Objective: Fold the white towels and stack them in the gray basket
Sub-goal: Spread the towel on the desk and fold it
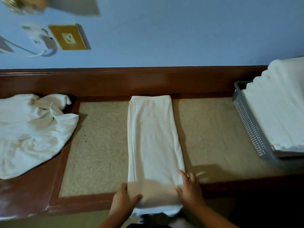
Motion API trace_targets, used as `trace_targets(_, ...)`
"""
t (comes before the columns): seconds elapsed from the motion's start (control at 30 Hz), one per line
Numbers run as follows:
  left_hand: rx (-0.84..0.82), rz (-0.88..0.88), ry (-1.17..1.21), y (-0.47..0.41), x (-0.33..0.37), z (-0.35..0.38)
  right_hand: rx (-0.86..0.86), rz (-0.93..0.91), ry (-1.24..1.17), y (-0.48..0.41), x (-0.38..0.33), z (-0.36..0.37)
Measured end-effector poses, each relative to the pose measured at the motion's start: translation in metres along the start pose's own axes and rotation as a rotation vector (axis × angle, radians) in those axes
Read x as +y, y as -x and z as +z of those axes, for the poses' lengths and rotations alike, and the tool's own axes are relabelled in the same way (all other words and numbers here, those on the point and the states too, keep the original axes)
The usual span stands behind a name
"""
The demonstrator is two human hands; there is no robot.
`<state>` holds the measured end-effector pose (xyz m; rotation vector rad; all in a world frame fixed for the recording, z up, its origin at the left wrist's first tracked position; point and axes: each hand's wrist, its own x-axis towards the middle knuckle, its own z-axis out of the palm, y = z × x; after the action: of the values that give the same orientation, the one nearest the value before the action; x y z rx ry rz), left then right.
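The towel [153,132] lay in the middle of the table [102,145], folded into a long narrow strip that ran from the far edge toward the person. Its far end sat flat and square near the wooden back rail; its near end reached over the table's front edge and hung a little below it.

Both hands held that near end. The left hand [124,197] gripped the left corner, thumb laid across the top of the cloth and fingers curled at its side. The right hand [190,191] gripped the right corner, thumb on the cloth and fingers running along its edge on the table.

The table had a beige speckled top framed in reddish-brown wood. To the right, well apart from the towel, stood the basket [251,129], gray with perforated walls, and a stack [279,109] of folded white towels rose above its rim. To the left, a pile [31,129] of crumpled white towels lay over the wooden border and the edge of the beige top.

Behind the table was a blue wall [181,30], with a brass socket plate [69,37] at upper left and a white plug [41,40] beside it.
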<state>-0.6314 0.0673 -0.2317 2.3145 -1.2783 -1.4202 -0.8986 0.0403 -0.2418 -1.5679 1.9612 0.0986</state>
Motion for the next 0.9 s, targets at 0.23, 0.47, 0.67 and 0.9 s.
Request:
trace_targets(0.23, -0.168, -0.101, 0.076, -0.003, -0.01, 0.006, 0.205, 0.672, -0.719, 0.036, -0.005, 0.06)
trace_targets(0.47, -0.268, -0.204, 0.181, 0.004, -0.036, 0.011, 0.015, 0.52, -0.805, 0.038, 0.018, 0.059)
trace_targets(0.67, -0.245, -0.092, 0.18, 0.054, -0.07, 0.024, -0.21, 0.315, -0.789, 0.066, 0.048, 0.044)
trace_targets(0.9, -0.172, 0.091, 0.198, 0.112, -0.085, 0.04, -0.438, 0.233, -0.734, 0.136, 0.081, 0.04)
